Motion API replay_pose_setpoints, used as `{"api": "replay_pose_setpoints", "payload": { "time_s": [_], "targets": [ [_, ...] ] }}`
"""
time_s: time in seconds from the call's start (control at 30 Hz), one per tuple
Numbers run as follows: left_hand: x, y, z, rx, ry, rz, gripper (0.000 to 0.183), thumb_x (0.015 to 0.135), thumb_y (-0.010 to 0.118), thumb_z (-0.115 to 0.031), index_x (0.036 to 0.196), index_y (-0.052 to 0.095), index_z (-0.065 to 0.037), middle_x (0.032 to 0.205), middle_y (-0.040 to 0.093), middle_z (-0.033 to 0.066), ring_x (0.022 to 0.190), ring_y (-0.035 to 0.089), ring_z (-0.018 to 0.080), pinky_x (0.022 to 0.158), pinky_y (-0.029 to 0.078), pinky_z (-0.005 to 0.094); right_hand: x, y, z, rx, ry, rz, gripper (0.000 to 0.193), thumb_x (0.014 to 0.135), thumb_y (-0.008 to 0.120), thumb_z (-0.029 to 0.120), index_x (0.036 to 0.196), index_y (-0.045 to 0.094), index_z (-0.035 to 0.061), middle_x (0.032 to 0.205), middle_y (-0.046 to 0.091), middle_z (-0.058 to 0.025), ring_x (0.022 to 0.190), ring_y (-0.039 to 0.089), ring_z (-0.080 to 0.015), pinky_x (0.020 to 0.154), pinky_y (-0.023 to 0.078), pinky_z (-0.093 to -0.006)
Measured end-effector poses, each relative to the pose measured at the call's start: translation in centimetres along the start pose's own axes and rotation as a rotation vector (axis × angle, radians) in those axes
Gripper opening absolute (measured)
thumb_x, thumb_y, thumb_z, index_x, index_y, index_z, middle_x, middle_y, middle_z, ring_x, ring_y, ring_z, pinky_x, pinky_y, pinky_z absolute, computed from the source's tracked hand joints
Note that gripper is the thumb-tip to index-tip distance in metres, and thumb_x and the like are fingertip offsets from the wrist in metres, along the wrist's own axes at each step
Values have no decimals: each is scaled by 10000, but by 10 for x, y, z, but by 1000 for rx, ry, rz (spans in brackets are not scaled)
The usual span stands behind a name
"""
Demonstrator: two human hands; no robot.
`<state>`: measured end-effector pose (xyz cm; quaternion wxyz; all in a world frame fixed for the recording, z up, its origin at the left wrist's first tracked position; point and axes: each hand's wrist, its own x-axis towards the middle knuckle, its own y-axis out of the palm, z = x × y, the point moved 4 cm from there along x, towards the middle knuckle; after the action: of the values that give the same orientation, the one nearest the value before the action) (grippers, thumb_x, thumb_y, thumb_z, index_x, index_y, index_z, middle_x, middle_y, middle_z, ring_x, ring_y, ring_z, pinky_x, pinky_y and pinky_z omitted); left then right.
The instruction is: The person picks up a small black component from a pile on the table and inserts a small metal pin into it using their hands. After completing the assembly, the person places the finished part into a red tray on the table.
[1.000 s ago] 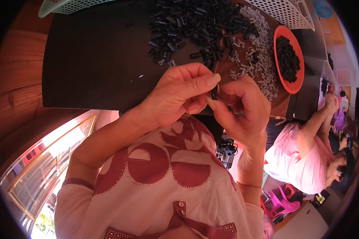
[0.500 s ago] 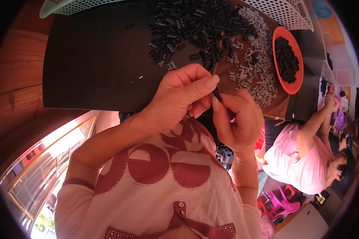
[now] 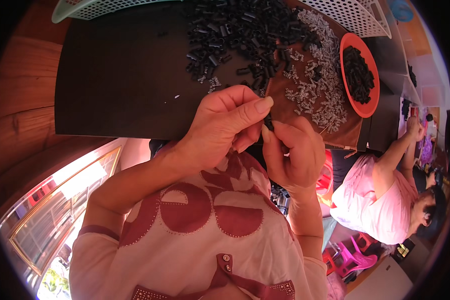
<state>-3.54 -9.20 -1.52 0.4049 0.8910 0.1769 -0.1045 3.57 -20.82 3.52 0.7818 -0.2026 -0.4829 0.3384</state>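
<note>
Close to the table's near edge, my two hands meet over a small black plastic piece, mostly covered by the fingers. My left hand is closed, with thumb and forefinger pinched at the upper end of the piece. From the right, my right hand pinches its lower end between thumb and fingertips. Just beyond the hands lies a heap of short black plastic tubes. Small metal springs are spread to the right of it on a brown cloth.
An orange bowl of black pieces stands to the right of the springs. White and pale green perforated baskets line the far side. Two tiny pale bits lie on the dark tabletop. Another person sits at the right.
My right hand has shifted slightly left and down with the black piece. My left hand keeps its pinch and has barely moved.
</note>
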Motion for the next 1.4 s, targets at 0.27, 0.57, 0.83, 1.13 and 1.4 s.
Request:
{"api": "replay_pose_setpoints", "payload": {
  "time_s": [0.27, 0.57, 0.83, 1.13, 1.4],
  "targets": [
    [-3, -4, 1, -67, -26, 38, 256, 955, 649, -277, 865, 590, -45, 611, 541, 3, 468, 436, 53, 424, 339, 197, -2, 0, -6, 164, 72, -8, 278, 714, 768, -11, 946, 616, 13, 688, 547, -74, 496, 522, -200, 420, 378, -312],
    [0, -6, 15, -102, -96, 51, 271, 941, 668, -278, 842, 582, -42, 612, 541, 9, 437, 420, 54, 380, 299, 208, 20, -3, -18, 304, 111, 234, 329, 715, 768, 61, 1008, 627, 11, 692, 539, -63, 519, 551, -188, 456, 429, -305],
    [0, -4, 11, -26, -131, 99, 288, 933, 680, -280, 805, 574, -46, 558, 537, 17, 382, 393, 53, 342, 246, 209, 13, 1, -18, 469, 182, 93, 235, 732, 772, 58, 889, 605, 7, 584, 436, 5, 476, 366, -78, 426, 255, -245],
    [0, 3, 12, 65, -140, 133, 296, 943, 664, -288, 784, 601, -47, 564, 552, 18, 384, 414, 51, 345, 254, 204, 10, -12, -21, 421, 159, 150, 238, 726, 768, 63, 899, 606, 36, 634, 493, -47, 464, 475, -146, 414, 363, -292],
    [-1, 7, -9, 418, 42, 94, 346, 1005, 553, -270, 788, 639, -15, 589, 563, 20, 432, 411, 38, 406, 308, 187, 7, -94, -136, -107, 672, -45, 317, 836, 736, 175, 1087, 665, -6, 707, 548, -22, 629, 495, -85, 570, 409, -246]
  ]
}}
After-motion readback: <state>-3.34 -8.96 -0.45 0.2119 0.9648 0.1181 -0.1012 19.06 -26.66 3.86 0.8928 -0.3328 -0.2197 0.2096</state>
